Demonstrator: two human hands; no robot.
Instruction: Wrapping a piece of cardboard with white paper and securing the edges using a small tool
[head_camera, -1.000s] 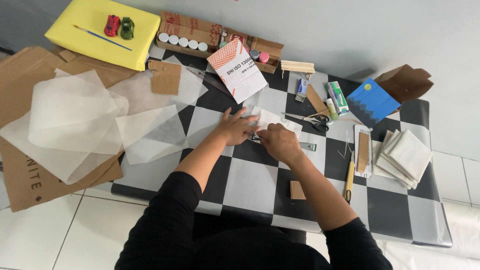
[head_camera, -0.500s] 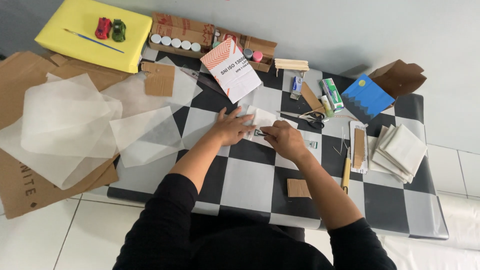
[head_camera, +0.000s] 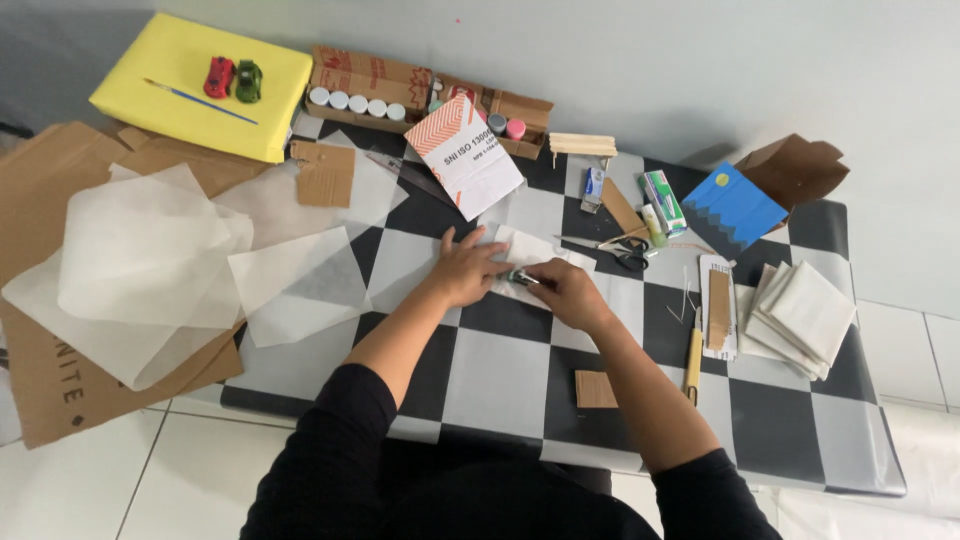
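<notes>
My left hand (head_camera: 468, 268) lies flat, fingers spread, pressing a small white sheet of paper (head_camera: 523, 250) onto the black-and-white checkered table (head_camera: 500, 370). My right hand (head_camera: 563, 290) is closed around a small dark, greenish tool (head_camera: 520, 277) whose tip touches the paper right next to my left fingertips. Both hands meet near the middle of the table. Part of the paper is hidden under the hands.
Translucent white sheets (head_camera: 150, 260) and brown cardboard (head_camera: 60, 380) lie at left. A yellow board (head_camera: 200, 85) carries two toy cars. Scissors (head_camera: 625, 255), a blue card (head_camera: 735, 208), folded white papers (head_camera: 800, 315), a cardboard scrap (head_camera: 596, 389) and a paint-pot box (head_camera: 365, 90) stand around.
The hands stay at the same spot on the paper; my right hand has shifted slightly along it with the small tool. The view itself has drifted a little.
</notes>
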